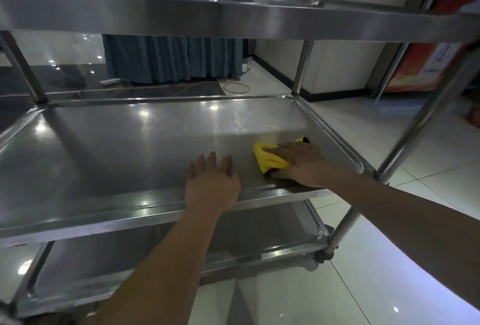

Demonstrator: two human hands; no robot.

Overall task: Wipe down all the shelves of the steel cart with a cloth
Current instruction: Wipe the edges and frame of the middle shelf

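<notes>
Cloth: a yellow cloth (270,157) with a dark edge is lying bunched on the middle shelf (130,148) of the steel cart (233,17), near that shelf's right front corner.
Right hand (298,162): it is pressing down on the cloth, its grip curling over the bunched fabric, fingers pointing left and thumb lying along the near side.
Left hand (211,182): it is resting palm down on the middle shelf just left of the cloth, its grip spread flat and holding nothing.
Cart: three steel shelves are showing, the top one overhead and the bottom shelf (259,241) below the forearms; upright posts are joining them at the corners.
Surroundings: pale glossy floor tiles (376,285) are reflecting ceiling lights; a counter draped in a blue skirt (171,58) is standing beyond the cart, with a cable (235,87) lying on the floor near it.
</notes>
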